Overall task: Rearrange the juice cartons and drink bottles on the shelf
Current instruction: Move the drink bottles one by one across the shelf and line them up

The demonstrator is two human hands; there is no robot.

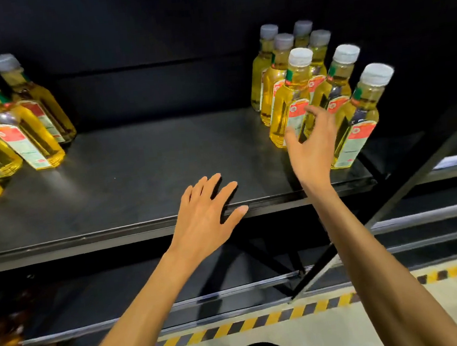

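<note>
Head view shows the right grip [312,150] wide open, fingers and thumb spread and holding nothing, just short of the front bottle [285,110] of the right-hand cluster [338,88], which stands at the right end of the shelf [150,167]. The left grip [206,217] is open too, fingers splayed over the shelf's front edge, empty.

The step in hand looks like taking that front bottle. It should go best by closing round the body at the label, thumb on one side and fingers on the other, then lifting straight up before moving sideways, since the neighbours stand close and could topple.

Each bottle is clear, filled with yellow liquid, with a pale cap and a red-and-white label. A second group [17,130] stands at the far left, well apart. No cartons are in view.
</note>
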